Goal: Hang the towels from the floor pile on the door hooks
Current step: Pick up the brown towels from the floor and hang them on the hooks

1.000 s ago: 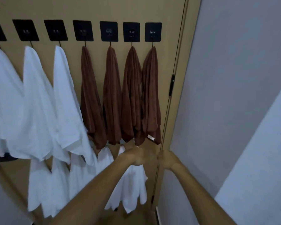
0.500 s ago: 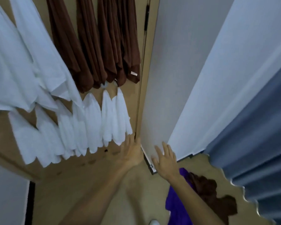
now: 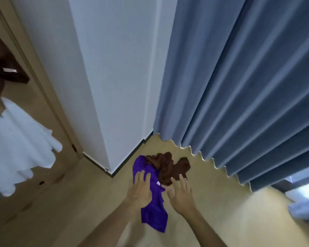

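A purple towel [image 3: 154, 209] lies long and crumpled on the tan floor [image 3: 230, 220], near the wall corner. A brown towel [image 3: 169, 166] sits bunched up at its far end, touching it. The left hand [image 3: 140, 190] and right hand [image 3: 181, 194] reach over the pile, fingers spread apart, holding nothing. A blue curtain [image 3: 239, 86] hangs to the right.

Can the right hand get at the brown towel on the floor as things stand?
Probably yes. The right hand is open and empty, fingers pointing at the brown towel, which lies uncovered beside the purple towel. Nothing sits between them; the curtain hangs behind it.
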Demonstrator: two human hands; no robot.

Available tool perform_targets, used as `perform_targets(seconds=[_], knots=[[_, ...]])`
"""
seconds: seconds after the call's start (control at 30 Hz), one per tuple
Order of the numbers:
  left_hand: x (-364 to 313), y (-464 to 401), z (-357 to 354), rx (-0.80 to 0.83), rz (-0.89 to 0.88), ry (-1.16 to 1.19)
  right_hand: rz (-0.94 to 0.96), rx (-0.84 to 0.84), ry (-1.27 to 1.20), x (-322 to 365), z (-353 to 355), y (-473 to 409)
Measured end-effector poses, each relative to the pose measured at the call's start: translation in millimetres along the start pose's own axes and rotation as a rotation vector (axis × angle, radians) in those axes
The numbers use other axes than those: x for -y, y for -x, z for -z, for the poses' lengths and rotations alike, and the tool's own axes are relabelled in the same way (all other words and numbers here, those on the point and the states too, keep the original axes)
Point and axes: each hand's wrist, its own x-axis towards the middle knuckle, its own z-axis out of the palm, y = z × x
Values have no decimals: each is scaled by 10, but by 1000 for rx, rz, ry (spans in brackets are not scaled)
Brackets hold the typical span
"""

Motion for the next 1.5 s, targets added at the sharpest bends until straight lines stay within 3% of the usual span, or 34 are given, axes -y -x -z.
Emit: perform_targets(seconds=[0.2, 0.37, 0.87, 1.1, 1.27, 1.5], knots=[[-1139, -118, -607, 82, -35, -28, -134, 48, -25, -1339, 99, 305], [-1646, -126, -905, 129, -49, -31, -129, 107, -43, -1900, 91, 318], [-1673, -1011, -885, 92, 103, -32, -3, 182, -2, -2003, 239, -706], [-1741, -1604, -750, 124, 107, -39, 90, 162, 50, -2043, 454, -1427], [-1796, -1999, -818, 238, 154, -35, 190, 115, 138, -2333, 455, -1946], [-2125, -2591, -1115, 340, 449, 95, 361, 412, 262, -2886, 446, -2946]])
